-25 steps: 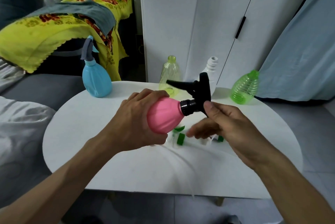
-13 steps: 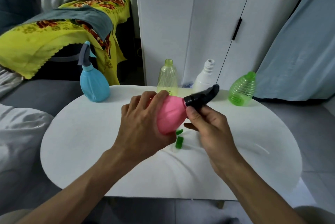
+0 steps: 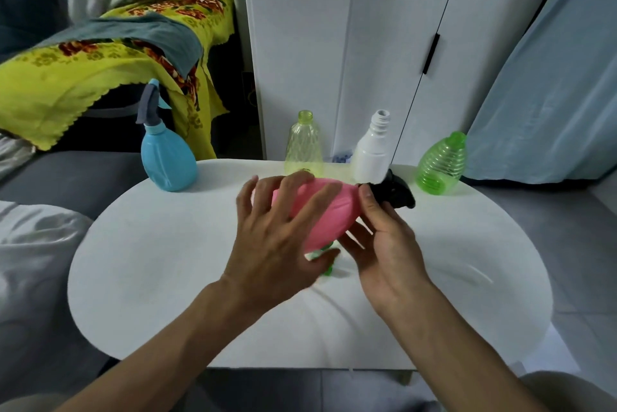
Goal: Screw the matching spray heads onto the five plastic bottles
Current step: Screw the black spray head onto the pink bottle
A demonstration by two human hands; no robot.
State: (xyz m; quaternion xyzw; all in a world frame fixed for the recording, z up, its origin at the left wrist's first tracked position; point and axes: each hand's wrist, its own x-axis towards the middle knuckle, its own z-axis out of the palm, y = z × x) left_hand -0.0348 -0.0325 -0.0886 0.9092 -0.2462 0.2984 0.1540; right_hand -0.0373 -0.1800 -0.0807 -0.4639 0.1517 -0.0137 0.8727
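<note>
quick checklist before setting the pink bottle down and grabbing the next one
1. Black spray head sits on the pink bottle neck: ok. Fully tight: cannot tell.
2. Right hand grips at the neck: ok.
3. Left hand has its fingers spread over the bottle body, loose: not ok as a firm hold.
4. Bare spot on the white table to set it down: ok.
5. Next bottles uncapped and upright: yellow bottle, white bottle, green bottle: ok.
6. Remaining spray heads: mostly hidden under the hands, cannot tell.
</note>
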